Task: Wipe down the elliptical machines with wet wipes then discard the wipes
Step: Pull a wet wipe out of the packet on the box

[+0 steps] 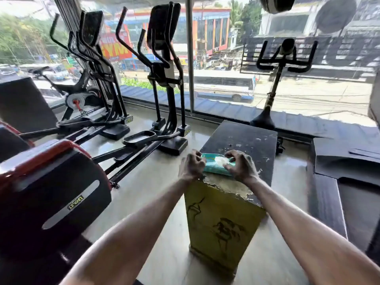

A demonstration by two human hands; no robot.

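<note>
A teal pack of wet wipes (213, 168) lies on the near end of a worn box (242, 140) with a dark top and yellow sides. A white wipe (221, 160) shows at the pack's opening. My left hand (191, 166) grips the pack's left end. My right hand (240, 166) curls over its right end, fingertips beside the white wipe. Two black elliptical machines stand to the left by the window, the nearer elliptical (164, 79) in the middle and the farther elliptical (96, 64) behind it. The red-and-black housing (51, 194) of one machine fills the lower left.
A spin bike (277, 83) stands at the window behind the box, another exercise bike (78, 97) at far left. A dark treadmill deck (349, 182) lies to the right. Pale tiled floor (148, 194) runs between the ellipticals and the box.
</note>
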